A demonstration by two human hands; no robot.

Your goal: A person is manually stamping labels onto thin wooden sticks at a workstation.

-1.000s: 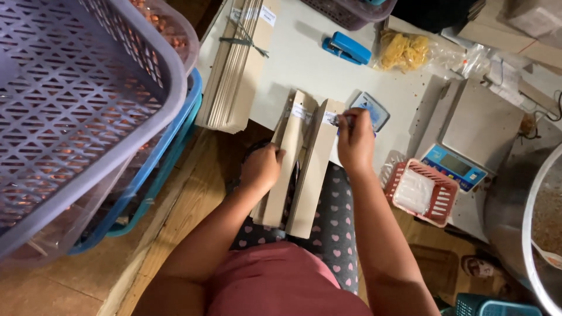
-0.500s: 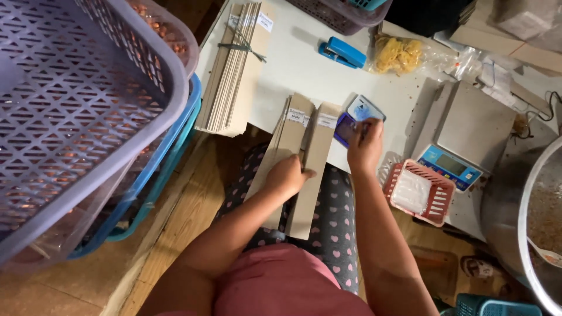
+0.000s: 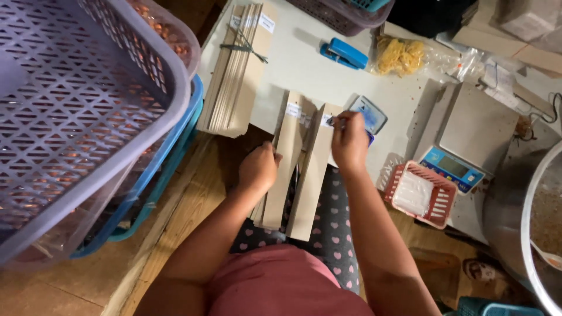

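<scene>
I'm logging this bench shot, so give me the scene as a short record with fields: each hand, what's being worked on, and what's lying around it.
left hand: left hand grips the left side of the tan paper sleeves
right hand: right hand pinches something small at the top of the right sleeve; too small to identify
surface: pale table
bundle: tied stack of tan sleeves, far left on the table
other items: blue stapler; bag of yellow rubber bands; digital scale; small red basket
left edge: stacked plastic baskets

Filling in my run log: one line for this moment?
left hand steadies paper sleeves | right hand pinches label at sleeve top | blue stapler untouched
</scene>
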